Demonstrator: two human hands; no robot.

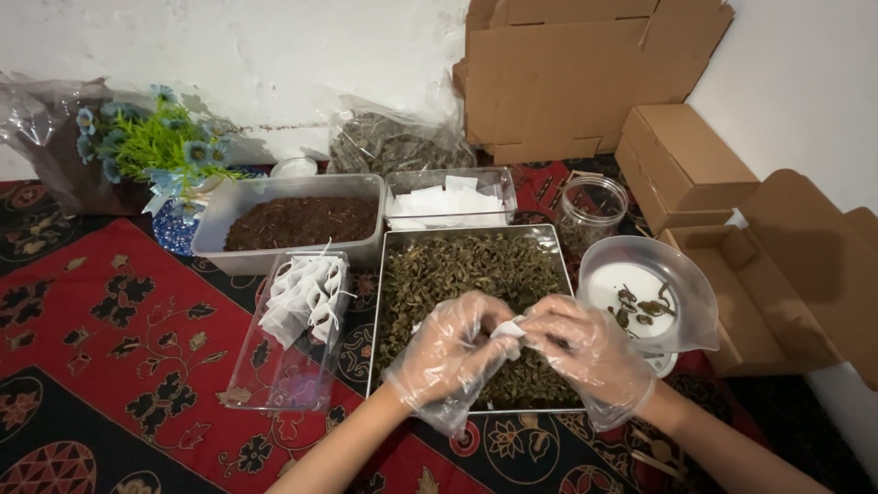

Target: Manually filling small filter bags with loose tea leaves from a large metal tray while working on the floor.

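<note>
Gloves of clear plastic cover both hands, which meet over the metal tray (395,240) of dried green leaves (457,270). A small white sachet (508,327) sits between them: the left hand (453,352) pinches its left end with curled fingers, and the right hand (585,348) pinches its right end, fingertips pressed together on it. The sachet hangs just above the leaves, near the tray's front half. Left of the tray lies a clear box (274,366) with filled white sachets (306,293) piled at its far end. Behind stand a tub (215,233) of dark brown leaf, a clear box of flat empty sachets (448,201), and a jar (591,209). Right of the hands, a clear bowl (686,284) holds a few leaves. Cardboard boxes (681,160) stand against the wall.
</note>
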